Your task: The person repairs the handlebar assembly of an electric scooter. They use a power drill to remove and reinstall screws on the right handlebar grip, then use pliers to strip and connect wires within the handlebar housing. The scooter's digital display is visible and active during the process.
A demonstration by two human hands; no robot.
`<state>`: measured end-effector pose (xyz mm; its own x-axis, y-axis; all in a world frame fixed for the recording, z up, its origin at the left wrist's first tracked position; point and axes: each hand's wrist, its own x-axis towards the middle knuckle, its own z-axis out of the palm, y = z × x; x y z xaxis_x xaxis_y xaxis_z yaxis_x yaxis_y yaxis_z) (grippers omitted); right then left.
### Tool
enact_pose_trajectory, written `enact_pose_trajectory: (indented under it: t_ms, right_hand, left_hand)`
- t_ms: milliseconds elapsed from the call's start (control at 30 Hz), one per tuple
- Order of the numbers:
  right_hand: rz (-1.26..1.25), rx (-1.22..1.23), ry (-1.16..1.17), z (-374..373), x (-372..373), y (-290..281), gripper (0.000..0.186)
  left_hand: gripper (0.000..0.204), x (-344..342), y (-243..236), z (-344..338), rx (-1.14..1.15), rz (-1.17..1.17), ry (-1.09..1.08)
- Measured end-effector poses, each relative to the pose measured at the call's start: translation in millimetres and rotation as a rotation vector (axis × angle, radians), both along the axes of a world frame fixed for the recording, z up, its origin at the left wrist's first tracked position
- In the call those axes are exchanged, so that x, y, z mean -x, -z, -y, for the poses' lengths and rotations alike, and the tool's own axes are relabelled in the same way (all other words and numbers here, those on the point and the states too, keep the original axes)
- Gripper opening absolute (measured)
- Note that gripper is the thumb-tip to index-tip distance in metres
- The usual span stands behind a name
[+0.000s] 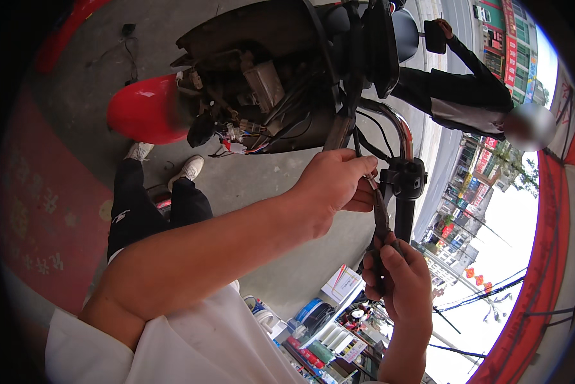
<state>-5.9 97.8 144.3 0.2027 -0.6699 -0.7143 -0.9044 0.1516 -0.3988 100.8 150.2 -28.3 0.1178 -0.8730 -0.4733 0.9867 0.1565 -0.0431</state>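
My left hand (335,185) reaches up to a scooter's handlebar and pinches a thin cable end right beside the black switch housing (408,179). Just below it, my right hand (396,281) is shut on the dark handles of a pair of pliers (381,221). The plier jaws point up at the spot my left fingers hold. The chrome handlebar tube (399,128) curves above the housing. The scooter's front is stripped, with bare wiring and connectors (249,134) showing.
A red body panel (143,109) sits left of the wiring. Another person in black (460,89) stands beyond the handlebar, a hand at the mirror (435,35). Legs in black trousers and white shoes (153,205) are over the concrete floor. Boxes and goods (326,326) lie below.
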Motion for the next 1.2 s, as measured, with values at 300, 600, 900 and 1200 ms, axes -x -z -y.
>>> enact_pose_trajectory:
  t_ms: [300,600,900,1200]
  right_hand:
    - [-0.021,-0.05,-0.068,-19,5,-16,0.029]
    - [0.069,1.118,-0.459,-6,12,32,0.022]
    - [-0.017,1.37,-0.6,27,4,74,0.03]
    - [-0.084,1.508,-0.736,43,11,81,0.035]
  left_hand:
    - [0.023,-13,-6,-3,-0.029,0.073,0.034]
    - [0.025,-37,-6,-17,0.021,0.15,0.115]
    - [0.025,-35,-1,-12,-0.032,0.164,0.148]
    - [0.022,-23,-10,-12,-0.091,0.051,0.104]
